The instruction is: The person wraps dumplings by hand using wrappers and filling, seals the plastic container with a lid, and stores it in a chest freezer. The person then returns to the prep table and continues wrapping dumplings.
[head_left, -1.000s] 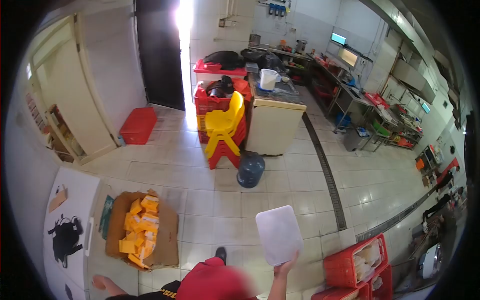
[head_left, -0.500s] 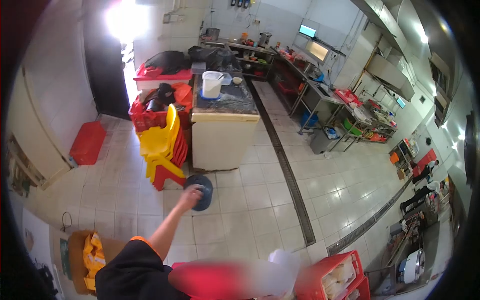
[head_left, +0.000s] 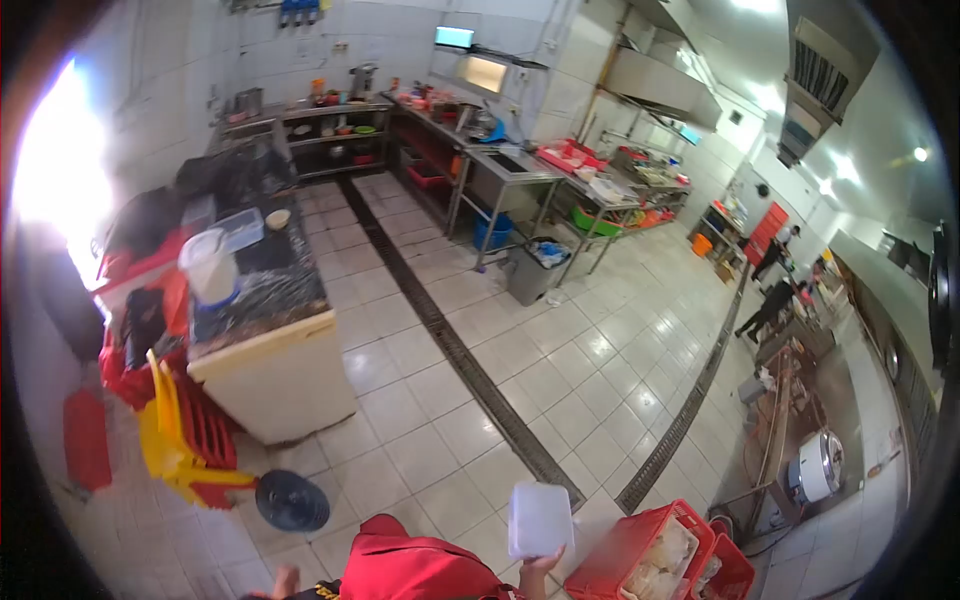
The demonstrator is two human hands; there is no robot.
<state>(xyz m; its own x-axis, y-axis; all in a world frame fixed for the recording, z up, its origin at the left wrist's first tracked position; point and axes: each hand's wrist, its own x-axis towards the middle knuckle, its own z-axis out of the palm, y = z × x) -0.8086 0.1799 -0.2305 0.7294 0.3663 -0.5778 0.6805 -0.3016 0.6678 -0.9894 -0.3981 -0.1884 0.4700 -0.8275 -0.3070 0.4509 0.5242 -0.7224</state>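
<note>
My right hand [head_left: 543, 566] is at the bottom centre, its fingers round the lower edge of a pale, translucent rectangular container [head_left: 540, 521]. The container is held upright, left of a red crate [head_left: 612, 556] of pale bagged items. Low at the left of my red garment [head_left: 415, 572], part of my left hand [head_left: 287, 580] shows at the frame's bottom edge; its fingers are too small and blurred to read. A dark blue water bottle [head_left: 292, 501] stands on the floor above that hand.
A cream cabinet [head_left: 275, 385] with a white bucket [head_left: 210, 267] on top stands at left, beside stacked yellow and red chairs [head_left: 180, 445]. Floor drains [head_left: 440, 325] cross the tiles. Steel tables [head_left: 510, 168] line the back. Two people [head_left: 768, 303] are at far right.
The view has swung right, so the cabinet and chairs now sit further left. My left hand, stretched out over the bottle half a second ago, is now low at the frame's edge. The orange-filled box left view.
</note>
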